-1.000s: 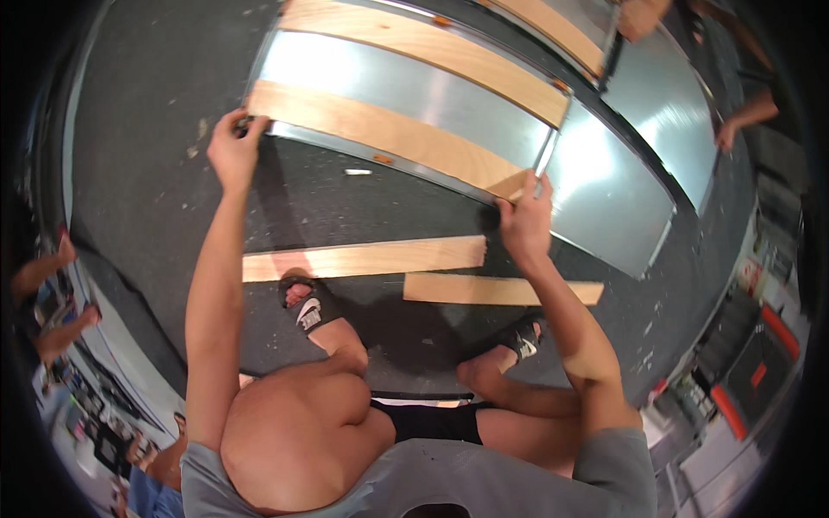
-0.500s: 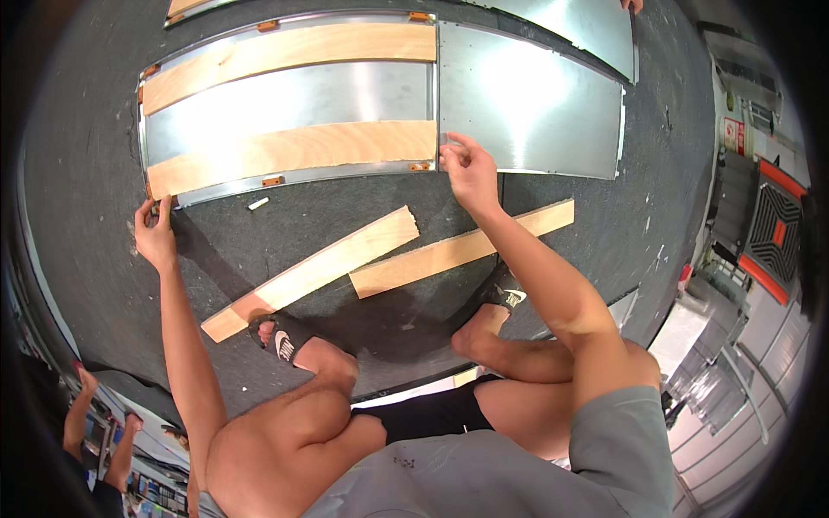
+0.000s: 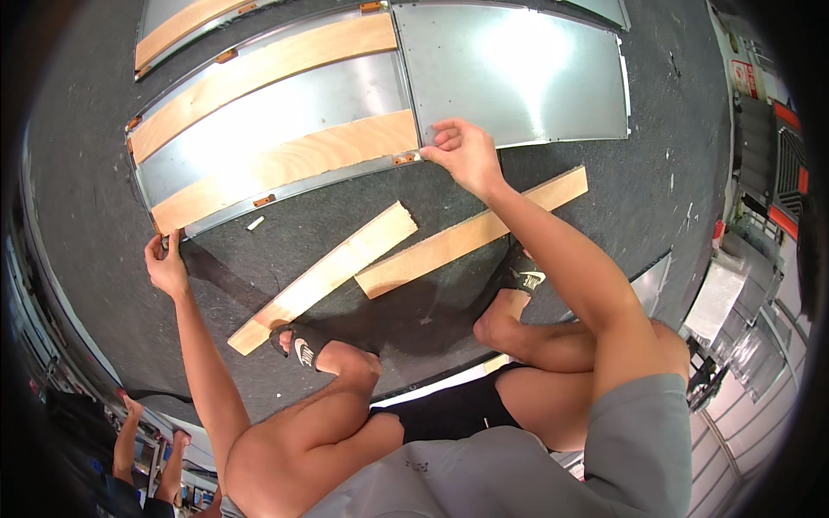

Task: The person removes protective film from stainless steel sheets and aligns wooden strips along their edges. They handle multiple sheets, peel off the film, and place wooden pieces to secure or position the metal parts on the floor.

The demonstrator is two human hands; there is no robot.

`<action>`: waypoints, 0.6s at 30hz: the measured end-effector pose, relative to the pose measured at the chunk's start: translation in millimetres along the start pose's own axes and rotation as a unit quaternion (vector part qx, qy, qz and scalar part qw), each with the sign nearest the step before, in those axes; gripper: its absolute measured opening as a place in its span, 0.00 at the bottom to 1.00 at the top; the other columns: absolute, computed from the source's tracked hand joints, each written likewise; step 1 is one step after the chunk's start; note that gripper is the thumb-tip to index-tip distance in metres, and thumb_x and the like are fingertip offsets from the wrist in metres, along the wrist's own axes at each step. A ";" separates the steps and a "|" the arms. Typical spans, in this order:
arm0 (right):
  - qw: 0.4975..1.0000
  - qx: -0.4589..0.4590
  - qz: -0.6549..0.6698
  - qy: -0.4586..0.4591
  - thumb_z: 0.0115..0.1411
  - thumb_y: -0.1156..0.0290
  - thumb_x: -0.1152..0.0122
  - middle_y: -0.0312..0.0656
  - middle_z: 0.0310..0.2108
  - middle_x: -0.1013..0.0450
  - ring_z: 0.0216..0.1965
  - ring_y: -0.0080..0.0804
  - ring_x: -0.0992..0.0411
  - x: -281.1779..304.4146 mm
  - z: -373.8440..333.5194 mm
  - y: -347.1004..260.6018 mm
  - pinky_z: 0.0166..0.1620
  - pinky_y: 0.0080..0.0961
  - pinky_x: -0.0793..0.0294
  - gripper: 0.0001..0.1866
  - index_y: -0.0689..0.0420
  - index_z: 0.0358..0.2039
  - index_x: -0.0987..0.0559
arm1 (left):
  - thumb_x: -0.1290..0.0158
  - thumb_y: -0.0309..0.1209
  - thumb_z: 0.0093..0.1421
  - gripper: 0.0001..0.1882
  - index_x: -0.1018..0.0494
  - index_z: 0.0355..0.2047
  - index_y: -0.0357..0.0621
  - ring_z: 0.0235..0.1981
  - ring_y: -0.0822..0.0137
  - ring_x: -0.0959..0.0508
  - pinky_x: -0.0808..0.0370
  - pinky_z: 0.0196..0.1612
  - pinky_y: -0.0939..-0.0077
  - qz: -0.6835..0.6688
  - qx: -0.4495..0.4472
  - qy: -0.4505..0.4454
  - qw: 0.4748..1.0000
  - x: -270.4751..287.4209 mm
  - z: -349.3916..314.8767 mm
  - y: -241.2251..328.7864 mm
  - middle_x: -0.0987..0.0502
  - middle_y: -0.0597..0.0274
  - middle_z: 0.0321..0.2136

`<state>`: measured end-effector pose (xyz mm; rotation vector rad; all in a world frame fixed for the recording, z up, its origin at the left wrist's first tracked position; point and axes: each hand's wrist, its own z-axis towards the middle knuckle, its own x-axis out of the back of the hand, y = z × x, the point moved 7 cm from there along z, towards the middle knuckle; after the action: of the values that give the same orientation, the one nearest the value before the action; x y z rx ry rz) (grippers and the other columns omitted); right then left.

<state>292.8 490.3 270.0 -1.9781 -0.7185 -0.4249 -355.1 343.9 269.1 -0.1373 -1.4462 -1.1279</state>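
A framed metal panel (image 3: 321,97) lies on the dark floor, with small orange-brown blocks along its rim. Two pale wood strips run lengthwise on it: a far strip (image 3: 259,67) and a near strip (image 3: 289,164). At the panel's near left corner, my left hand (image 3: 167,266) is closed, thumb and fingers pinching the edge. My right hand (image 3: 471,157) is at the near right corner, its thumb on the edge and the other fingers curled; their exact contact is partly hidden. Against the panel's right end lies a plain metal sheet (image 3: 518,95).
Two loose wood strips lie near my feet: a left board (image 3: 324,276) and a right board (image 3: 471,233). A small white piece (image 3: 255,223) is on the floor. Another framed panel (image 3: 177,34) lies beyond. At lower left, another person's legs (image 3: 127,436) show.
The view has turned slightly, so the panels look more slanted. My right hand's thumb is now closer to the near right corner. My left hand stays at its corner.
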 end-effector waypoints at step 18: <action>0.979 -0.081 0.020 0.185 0.54 0.63 0.16 0.51 0.41 0.16 0.41 0.43 0.15 -30.4 -32.7 -29.7 0.46 0.37 0.16 0.24 0.66 0.45 0.13 | 0.22 0.44 0.53 0.27 0.13 0.48 0.38 0.37 0.64 0.14 0.18 0.46 0.67 0.023 0.029 -0.062 0.997 3.3 2.5 26.8 0.11 0.56 0.38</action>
<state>250.4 463.3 288.6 -1.9835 -0.4169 -0.8233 -339.8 357.8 286.8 -0.2010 -1.5760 -1.0546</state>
